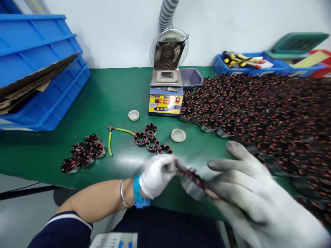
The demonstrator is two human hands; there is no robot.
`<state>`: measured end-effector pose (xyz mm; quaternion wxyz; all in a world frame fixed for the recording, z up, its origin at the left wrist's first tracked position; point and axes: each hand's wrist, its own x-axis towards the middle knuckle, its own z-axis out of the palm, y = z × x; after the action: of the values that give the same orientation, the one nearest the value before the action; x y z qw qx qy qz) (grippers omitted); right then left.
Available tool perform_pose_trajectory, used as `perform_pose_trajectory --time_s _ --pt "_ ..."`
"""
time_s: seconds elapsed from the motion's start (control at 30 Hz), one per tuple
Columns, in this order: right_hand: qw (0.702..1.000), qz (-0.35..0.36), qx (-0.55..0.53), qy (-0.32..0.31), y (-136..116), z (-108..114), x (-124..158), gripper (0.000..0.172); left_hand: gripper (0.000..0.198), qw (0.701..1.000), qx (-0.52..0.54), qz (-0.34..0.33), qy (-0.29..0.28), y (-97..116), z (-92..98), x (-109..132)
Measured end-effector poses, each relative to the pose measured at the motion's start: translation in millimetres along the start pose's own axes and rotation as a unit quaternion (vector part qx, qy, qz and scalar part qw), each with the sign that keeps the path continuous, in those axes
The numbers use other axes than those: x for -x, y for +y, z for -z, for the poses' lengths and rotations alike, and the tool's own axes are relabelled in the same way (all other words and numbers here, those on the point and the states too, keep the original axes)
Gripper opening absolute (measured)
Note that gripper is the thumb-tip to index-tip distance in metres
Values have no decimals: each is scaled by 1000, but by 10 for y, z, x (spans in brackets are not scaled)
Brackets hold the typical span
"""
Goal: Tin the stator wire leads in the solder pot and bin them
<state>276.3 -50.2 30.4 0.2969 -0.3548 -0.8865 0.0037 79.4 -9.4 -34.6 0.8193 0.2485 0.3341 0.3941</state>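
A motor stator (193,186), a metal ring with copper windings and black insulation, is tilted between my two hands above the front of the table. My left hand (159,174), in a white glove with a blue wristband, has its fingers pinched at the stator's upper left edge. My right hand (248,193), in a greyish-white glove, grips the stator's right side with its lower fingers; its upper fingers stretch out. Motion blurs both hands' fingertips. Just beyond my left hand stands a small group of stators (152,144). Green-handled cutters (110,137) lie open to their left.
Another stator cluster (84,153) stands at left. Densely packed stators (258,113) cover the right side. A blue-yellow solder pot (166,100) stands at the back under an extraction hose (167,13). Two small white dishes (178,135) are nearby. Blue crates (38,69) rise at left.
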Motion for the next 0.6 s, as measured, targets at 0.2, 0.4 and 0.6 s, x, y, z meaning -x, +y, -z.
perform_pose_trajectory --time_s 0.2,0.4,0.6 --pt "996 80 22 -14 -73 96 -175 17 65 969 -62 229 -65 -55 72 -35" --pt "998 60 27 -20 -30 126 -139 17 23 983 35 114 -139 144 -33 67" --pt "998 65 15 -21 -76 177 -259 18 53 987 13 127 -95 79 48 -42"
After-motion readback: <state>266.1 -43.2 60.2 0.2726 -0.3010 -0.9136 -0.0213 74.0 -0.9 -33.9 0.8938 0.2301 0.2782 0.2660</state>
